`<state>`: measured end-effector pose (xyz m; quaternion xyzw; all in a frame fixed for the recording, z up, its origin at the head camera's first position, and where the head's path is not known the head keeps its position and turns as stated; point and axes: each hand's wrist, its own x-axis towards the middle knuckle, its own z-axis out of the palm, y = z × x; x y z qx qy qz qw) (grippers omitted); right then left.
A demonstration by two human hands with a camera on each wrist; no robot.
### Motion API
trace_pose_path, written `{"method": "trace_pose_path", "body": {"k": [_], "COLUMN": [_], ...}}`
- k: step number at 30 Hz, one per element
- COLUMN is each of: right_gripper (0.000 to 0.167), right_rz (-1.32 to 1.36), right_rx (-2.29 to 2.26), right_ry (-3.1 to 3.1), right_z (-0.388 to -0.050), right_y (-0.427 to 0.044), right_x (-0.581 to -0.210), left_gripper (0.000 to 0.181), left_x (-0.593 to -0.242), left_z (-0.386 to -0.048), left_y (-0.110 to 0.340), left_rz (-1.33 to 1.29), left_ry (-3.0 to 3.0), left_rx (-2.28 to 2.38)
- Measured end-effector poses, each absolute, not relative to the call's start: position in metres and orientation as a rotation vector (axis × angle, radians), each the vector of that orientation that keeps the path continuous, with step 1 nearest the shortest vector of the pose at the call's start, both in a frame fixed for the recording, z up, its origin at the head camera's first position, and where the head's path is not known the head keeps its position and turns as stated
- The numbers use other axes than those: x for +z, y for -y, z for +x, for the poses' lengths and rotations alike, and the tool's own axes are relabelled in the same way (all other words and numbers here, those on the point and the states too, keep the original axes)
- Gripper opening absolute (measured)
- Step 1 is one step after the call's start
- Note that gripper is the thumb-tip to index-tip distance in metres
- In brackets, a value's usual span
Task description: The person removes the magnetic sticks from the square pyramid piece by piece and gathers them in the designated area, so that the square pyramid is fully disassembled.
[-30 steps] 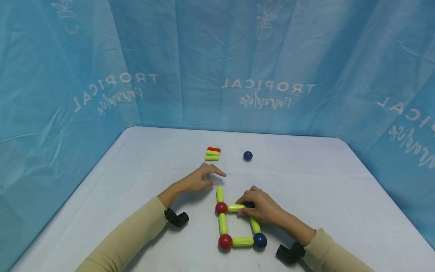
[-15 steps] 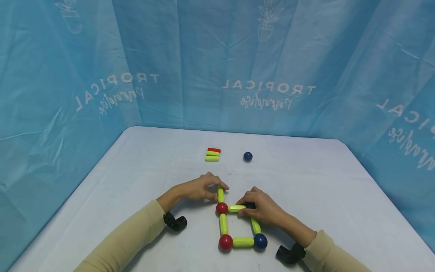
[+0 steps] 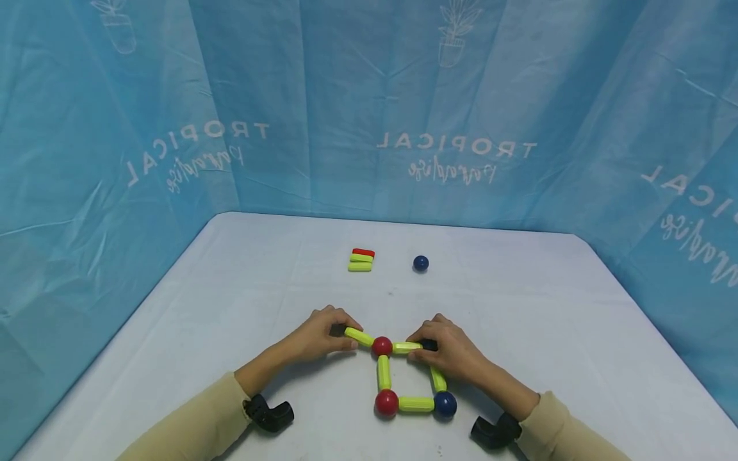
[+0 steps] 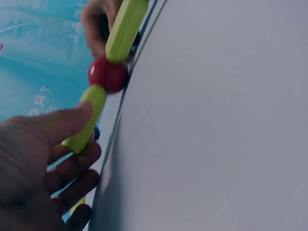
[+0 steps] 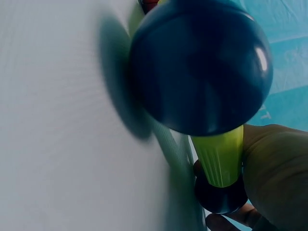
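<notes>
My left hand [image 3: 319, 334] pinches the outer green rod [image 3: 359, 337] between thumb and fingers; its other end meets the far-left red ball [image 3: 382, 346]. In the left wrist view the thumb lies on this rod [image 4: 91, 113], beside the red ball [image 4: 108, 74]. My right hand [image 3: 452, 349] grips the far-right corner of a square of green rods, round a dark ball [image 3: 429, 345] that it partly hides. The near corners are a red ball [image 3: 387, 403] and a blue ball [image 3: 445, 404], the latter large in the right wrist view [image 5: 199, 67].
Farther back on the white table [image 3: 277, 256] lie a red rod [image 3: 363, 252] and two green rods [image 3: 360, 266]. A loose blue ball [image 3: 421, 263] sits to their right. Blue curtains [image 3: 346, 96] hang behind and at the sides.
My left hand has come down onto the outer rod and swung it leftward, from pointing away to slanting left. The square has shifted slightly right. My right hand keeps its grip.
</notes>
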<state>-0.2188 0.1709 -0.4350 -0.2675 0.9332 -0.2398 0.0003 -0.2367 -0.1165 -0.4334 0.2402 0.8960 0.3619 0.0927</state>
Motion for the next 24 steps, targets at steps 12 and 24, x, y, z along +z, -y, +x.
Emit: {"method": "trace_pose_path", "body": {"k": [12, 24], "right_gripper": [0.026, 0.041], "right_rz": [-0.832, -0.975], "right_rx": [-0.722, -0.743], "right_ry": [-2.922, -2.761], "right_z": [-0.22, -0.226], "right_y": [-0.173, -0.153], "right_x": [-0.43, -0.417], "left_gripper": [0.018, 0.018], "left_x": [-0.442, -0.445], "left_z": [-0.21, -0.21], "left_y": [0.107, 0.095], "left_rz": [0.48, 0.604], "left_ry": [-2.701, -2.716], "left_rx": [1.271, 1.257]}}
